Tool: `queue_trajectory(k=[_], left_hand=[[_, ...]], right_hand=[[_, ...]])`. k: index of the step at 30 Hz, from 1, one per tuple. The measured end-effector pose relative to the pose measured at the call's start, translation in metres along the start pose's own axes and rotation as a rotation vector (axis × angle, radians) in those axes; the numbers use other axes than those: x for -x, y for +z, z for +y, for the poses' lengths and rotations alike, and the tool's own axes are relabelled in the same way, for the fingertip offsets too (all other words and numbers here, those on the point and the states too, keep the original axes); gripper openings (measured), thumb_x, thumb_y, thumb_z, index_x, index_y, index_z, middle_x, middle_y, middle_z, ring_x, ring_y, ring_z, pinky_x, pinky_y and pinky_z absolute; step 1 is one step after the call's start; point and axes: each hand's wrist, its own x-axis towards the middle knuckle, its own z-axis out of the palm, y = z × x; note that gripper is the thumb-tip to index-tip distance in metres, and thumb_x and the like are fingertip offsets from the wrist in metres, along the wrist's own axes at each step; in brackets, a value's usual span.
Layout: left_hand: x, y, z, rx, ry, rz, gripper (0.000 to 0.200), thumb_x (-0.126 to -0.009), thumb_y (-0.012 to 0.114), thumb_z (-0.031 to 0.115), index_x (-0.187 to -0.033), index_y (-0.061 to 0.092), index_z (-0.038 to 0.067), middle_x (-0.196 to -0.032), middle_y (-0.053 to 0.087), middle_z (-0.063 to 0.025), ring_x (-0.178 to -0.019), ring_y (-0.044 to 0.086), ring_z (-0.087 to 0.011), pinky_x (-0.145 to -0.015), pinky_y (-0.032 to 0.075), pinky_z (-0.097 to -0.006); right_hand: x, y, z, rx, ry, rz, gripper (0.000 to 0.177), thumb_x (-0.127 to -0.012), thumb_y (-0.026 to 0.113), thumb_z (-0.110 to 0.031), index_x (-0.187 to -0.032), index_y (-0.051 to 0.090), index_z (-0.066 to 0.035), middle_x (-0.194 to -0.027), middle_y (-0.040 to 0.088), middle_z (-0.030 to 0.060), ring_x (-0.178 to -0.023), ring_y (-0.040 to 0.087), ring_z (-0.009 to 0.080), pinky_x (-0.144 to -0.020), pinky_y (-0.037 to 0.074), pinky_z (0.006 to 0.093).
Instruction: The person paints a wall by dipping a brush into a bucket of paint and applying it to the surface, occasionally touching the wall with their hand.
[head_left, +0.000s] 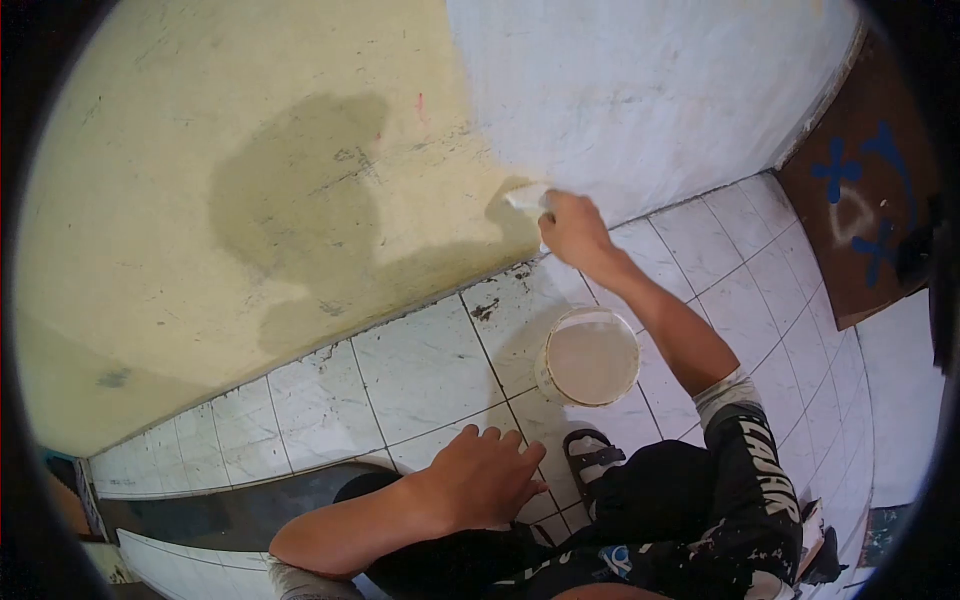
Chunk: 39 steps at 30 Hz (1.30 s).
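My right hand (575, 232) is closed around a paintbrush (524, 196), whose white, paint-covered head is against the lower part of the wall. Most of its handle is hidden in the fist. Yellow paint (300, 110) covers the wall's left side, with scuffs and dark marks; white paint (640, 90) covers the right. Below my right forearm, a round bucket (541, 372) of whitish liquid stands on the floor. My left hand (488, 478) hangs over my lap, palm down, holding nothing, its fingers loosely bent and apart.
White floor tiles (415, 385) with dark joints run along the wall's foot. A brown panel (850, 210) with blue markings stands at the right. My sandalled foot (596, 458) is just below the bucket. A dark grey strip (230, 505) crosses the floor at lower left.
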Motion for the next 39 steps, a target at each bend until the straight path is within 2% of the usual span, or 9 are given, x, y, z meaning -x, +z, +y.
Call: queue_trajectory(k=[8, 11, 13, 19, 24, 27, 30, 36, 39], left_hand=[[-0.004, 0.002, -0.001, -0.008, -0.007, -0.014, 0.043, -0.102, 0.053, 0.041, -0.12, 0.057, 0.003, -0.101, 0.064, -0.0193, -0.097, 0.065, -0.0383, -0.085, 0.05, -0.0473], [-0.004, 0.001, -0.004, -0.015, -0.023, -0.01, 0.044, -0.103, 0.053, 0.041, -0.122, 0.057, 0.003, -0.101, 0.064, -0.0193, -0.096, 0.065, -0.0384, -0.085, 0.05, -0.0472], [-0.004, 0.001, -0.005, -0.013, -0.031, -0.012, 0.043, -0.102, 0.053, 0.041, -0.122, 0.057, 0.003, -0.1, 0.064, -0.0192, -0.096, 0.066, -0.0384, -0.085, 0.05, -0.0472], [-0.006, 0.002, -0.011, 0.003, -0.04, -0.009, 0.04, -0.102, 0.054, 0.04, -0.118, 0.057, 0.004, -0.099, 0.064, -0.019, -0.096, 0.065, -0.0385, -0.086, 0.05, -0.0477], [-0.011, 0.003, -0.014, -0.006, -0.027, -0.026, 0.04, -0.102, 0.054, 0.04, -0.117, 0.057, 0.004, -0.099, 0.064, -0.0188, -0.095, 0.065, -0.0384, -0.085, 0.05, -0.0476], [-0.009, 0.0, -0.011, 0.009, -0.015, -0.041, 0.039, -0.102, 0.054, 0.039, -0.118, 0.056, 0.004, -0.101, 0.063, -0.0192, -0.097, 0.065, -0.0383, -0.086, 0.05, -0.0472], [-0.001, -0.004, -0.009, 0.02, -0.026, -0.055, 0.039, -0.103, 0.053, 0.039, -0.119, 0.056, 0.003, -0.103, 0.064, -0.0197, -0.099, 0.065, -0.0382, -0.087, 0.05, -0.0477], [0.002, 0.002, -0.009, 0.015, -0.014, -0.044, 0.042, -0.103, 0.053, 0.039, -0.123, 0.056, 0.003, -0.106, 0.064, -0.0204, -0.101, 0.065, -0.0389, -0.087, 0.05, -0.0483], [-0.003, 0.001, -0.008, 0.023, -0.011, -0.07, 0.043, -0.103, 0.053, 0.04, -0.124, 0.056, 0.002, -0.107, 0.064, -0.0212, -0.101, 0.065, -0.0391, -0.086, 0.05, -0.0482]], right_hand=[[-0.005, -0.103, -0.07, -0.156, -0.19, 0.4, 0.016, -0.086, 0.06, -0.007, -0.097, 0.064, 0.005, -0.08, 0.065, 0.0293, -0.08, 0.065, 0.0465, -0.072, 0.052, 0.0529], [-0.005, -0.102, -0.079, -0.148, -0.228, 0.462, 0.024, -0.088, 0.059, -0.005, -0.109, 0.065, 0.005, -0.079, 0.064, 0.0265, -0.072, 0.064, 0.0435, -0.068, 0.052, 0.0502], [-0.007, -0.068, -0.066, -0.065, -0.379, 0.619, 0.036, -0.09, 0.061, -0.007, -0.124, 0.06, 0.004, -0.083, 0.062, 0.0243, -0.066, 0.063, 0.0412, -0.064, 0.052, 0.0492], [0.023, 0.043, -0.018, -0.016, -0.215, 0.317, 0.048, -0.091, 0.062, -0.01, -0.137, 0.051, 0.001, -0.09, 0.061, 0.0269, -0.068, 0.065, 0.0438, -0.062, 0.055, 0.0518], [0.038, 0.069, -0.004, -0.038, 0.048, -0.097, 0.034, -0.087, 0.061, -0.007, -0.119, 0.057, 0.005, -0.086, 0.064, 0.0325, -0.078, 0.064, 0.0518, -0.074, 0.053, 0.0556], [0.037, 0.063, 0.0, -0.01, 0.051, -0.204, 0.029, -0.086, 0.061, -0.008, -0.111, 0.057, 0.006, -0.087, 0.067, 0.0326, -0.086, 0.066, 0.0505, -0.079, 0.054, 0.0538], [0.026, 0.056, -0.003, -0.019, 0.016, -0.106, 0.024, -0.087, 0.062, -0.009, -0.106, 0.06, 0.006, -0.088, 0.068, 0.0305, -0.087, 0.067, 0.0478, -0.081, 0.053, 0.0527], [-0.008, -0.047, -0.076, -0.049, -0.049, 0.046, 0.018, -0.087, 0.061, -0.01, -0.095, 0.062, 0.007, -0.085, 0.066, 0.0305, -0.089, 0.066, 0.0473, -0.08, 0.052, 0.0538], [-0.004, -0.074, -0.098, -0.052, -0.132, 0.181, 0.019, -0.088, 0.06, -0.007, -0.101, 0.063, 0.005, -0.083, 0.065, 0.0303, -0.084, 0.065, 0.0472, -0.077, 0.051, 0.0537]])
